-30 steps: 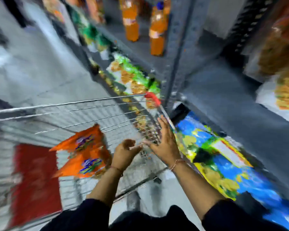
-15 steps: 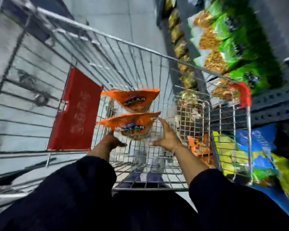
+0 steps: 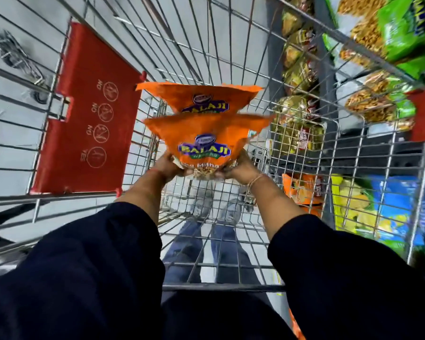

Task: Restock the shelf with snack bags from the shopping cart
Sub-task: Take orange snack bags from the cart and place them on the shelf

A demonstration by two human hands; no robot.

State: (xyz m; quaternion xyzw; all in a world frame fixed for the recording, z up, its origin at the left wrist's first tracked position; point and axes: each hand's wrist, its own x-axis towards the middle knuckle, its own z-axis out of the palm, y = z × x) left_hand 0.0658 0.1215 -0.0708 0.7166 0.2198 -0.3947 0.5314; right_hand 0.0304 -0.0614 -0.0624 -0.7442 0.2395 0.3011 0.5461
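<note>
Both hands have closed in since half a second ago, when they hovered apart beneath the orange bags; now the left hand (image 3: 168,165) and right hand (image 3: 238,168) press against opposite sides of the nearer orange Balaji snack bag (image 3: 206,143) — fingers curled round its lower end, clamping it between them. Dark sleeves (image 3: 88,266) fill the near view, with jeans visible through the wire floor of the shopping cart (image 3: 219,287). A second orange Balaji bag (image 3: 201,96) sits just behind the first, overlapped by it. To the left lies the red child-seat flap (image 3: 84,114). Beyond the cart's right wall, shelves carry green snack bags (image 3: 402,28) and blue-yellow packs (image 3: 378,207) — blurred.
</note>
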